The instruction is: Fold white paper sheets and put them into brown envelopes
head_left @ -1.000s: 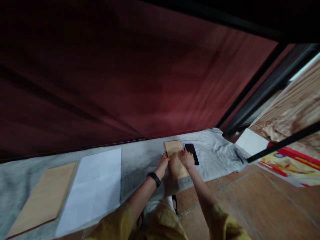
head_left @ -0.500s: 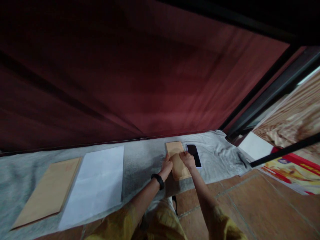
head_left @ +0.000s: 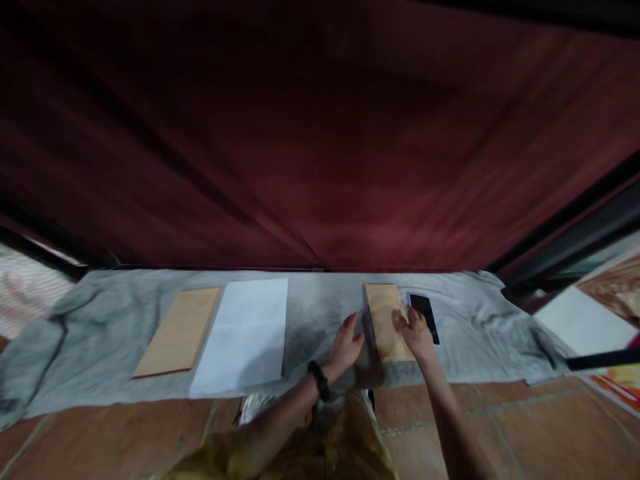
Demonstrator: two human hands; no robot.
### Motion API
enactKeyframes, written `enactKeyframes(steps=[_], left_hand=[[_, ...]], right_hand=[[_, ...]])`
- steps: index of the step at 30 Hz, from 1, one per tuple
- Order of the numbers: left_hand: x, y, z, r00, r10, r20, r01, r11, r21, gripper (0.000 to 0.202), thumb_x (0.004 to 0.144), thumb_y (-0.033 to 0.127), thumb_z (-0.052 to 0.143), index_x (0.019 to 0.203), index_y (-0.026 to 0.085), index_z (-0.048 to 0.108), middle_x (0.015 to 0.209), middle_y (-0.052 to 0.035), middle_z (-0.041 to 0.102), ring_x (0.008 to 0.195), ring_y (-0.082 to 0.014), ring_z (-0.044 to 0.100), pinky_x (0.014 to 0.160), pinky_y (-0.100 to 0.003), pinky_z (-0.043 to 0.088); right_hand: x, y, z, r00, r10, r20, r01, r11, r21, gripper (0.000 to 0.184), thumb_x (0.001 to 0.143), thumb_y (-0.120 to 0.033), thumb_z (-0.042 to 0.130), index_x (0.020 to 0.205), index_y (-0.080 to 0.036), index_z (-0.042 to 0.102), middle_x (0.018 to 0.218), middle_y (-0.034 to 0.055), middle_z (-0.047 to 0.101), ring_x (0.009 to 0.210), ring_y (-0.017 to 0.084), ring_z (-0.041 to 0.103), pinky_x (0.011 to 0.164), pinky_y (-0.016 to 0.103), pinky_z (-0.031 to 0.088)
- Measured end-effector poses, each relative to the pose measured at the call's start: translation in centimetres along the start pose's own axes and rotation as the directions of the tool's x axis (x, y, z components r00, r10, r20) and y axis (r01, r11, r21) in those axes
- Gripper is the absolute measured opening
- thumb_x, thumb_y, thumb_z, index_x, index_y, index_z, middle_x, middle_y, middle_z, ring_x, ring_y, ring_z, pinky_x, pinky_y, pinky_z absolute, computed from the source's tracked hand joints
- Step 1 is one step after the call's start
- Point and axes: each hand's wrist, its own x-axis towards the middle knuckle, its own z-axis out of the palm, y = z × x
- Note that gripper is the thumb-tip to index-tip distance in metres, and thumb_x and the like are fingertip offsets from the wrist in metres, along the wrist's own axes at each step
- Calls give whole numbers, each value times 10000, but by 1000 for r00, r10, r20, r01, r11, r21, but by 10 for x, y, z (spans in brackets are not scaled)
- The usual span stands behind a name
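A narrow brown paper envelope point(head_left: 386, 320) lies on the grey cloth, its kind judged from its flat folded look. My left hand point(head_left: 346, 347), with a dark band at the wrist, hovers just left of it, fingers apart and holding nothing. Over the envelope's right edge is my right hand point(head_left: 417, 333), its fingers loosely spread and empty; whether it touches the paper I cannot tell. Close to its right lies a dark-screened phone point(head_left: 426, 317). Further left are a stack of white paper point(head_left: 245, 337) and a larger brown envelope point(head_left: 177, 331).
The grey cloth point(head_left: 320, 300) covers a low, narrow surface against a dark red fabric panel point(head_left: 320, 167). Dark frame bars point(head_left: 570, 227) stand at the right, near a white sheet or box point(head_left: 585, 320). Brown floor tiles point(head_left: 125, 437) run along the front.
Both hands have come off the narrow envelope and opened, the left moving away to its left, the right toward its right edge. The view has turned left.
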Motion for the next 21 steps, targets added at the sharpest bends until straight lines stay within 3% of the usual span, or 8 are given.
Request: enactKeyframes(steps=[1,3,6,8,10,12,15,21], left_hand=[[-15,-8,-21,999,30,-13,-29,998,47,586,786,117,638,1366,158,568,1512,-153,487,1442,-289,390,1227,-421,245],[-49,-28,-67,985,171,-32,-148,919,364,649,834,214,592,1468,178,461,1590,-126,381,1488,-276,312,1226,-454,246],[-100,-67,-139,962,245,-118,-84,679,729,725,857,328,581,1528,163,364,1626,-148,288,1521,-327,209,1210,-557,214],[-126,-91,-180,957,259,-128,-24,513,858,763,850,409,596,1531,153,367,1625,-168,270,1520,-367,187,1202,-592,190],[-142,-108,-208,960,262,-96,-13,387,922,735,865,441,575,1509,128,410,1610,-188,289,1505,-382,229,1195,-601,198],[-150,-116,-225,967,242,-77,-3,317,949,656,899,424,530,1481,131,460,1586,-192,339,1482,-366,301,1185,-577,247],[-149,-116,-233,978,198,-62,4,280,960,528,931,314,470,1436,169,530,1546,-166,421,1433,-338,406,1149,-538,337],[-144,-98,-240,995,82,56,-76,265,961,513,888,92,425,1350,203,617,1472,-112,542,1365,-290,503,1098,-446,425]], right_hand=[[-9,-1,5,1000,-6,8,6,1000,30,475,923,-428,440,1247,-139,631,1167,184,666,870,237,690,798,345,542],[-31,-10,23,998,-37,44,27,976,214,496,917,-432,424,1287,-159,609,1252,176,631,850,226,692,820,373,557],[-71,-40,61,975,-139,172,57,909,414,429,904,-384,441,1221,-190,656,1200,144,666,992,248,688,885,380,559],[-96,-69,86,949,-209,235,80,882,464,392,894,-329,468,1201,-191,670,1189,135,681,1058,258,672,932,400,547],[-117,-100,106,925,-281,254,133,868,478,374,889,-259,477,1205,-218,673,1226,105,680,1113,245,651,1015,418,506],[-131,-128,121,905,-347,247,197,855,480,380,884,-208,477,1209,-228,673,1249,87,677,1177,243,615,1076,438,463],[-144,-160,134,878,-409,248,252,836,488,386,866,-173,493,1204,-213,676,1272,98,664,1222,245,585,1084,439,463],[-151,-189,146,886,-380,266,202,833,515,346,829,-147,524,1117,-219,703,1193,96,680,1161,225,618,1061,384,485]])
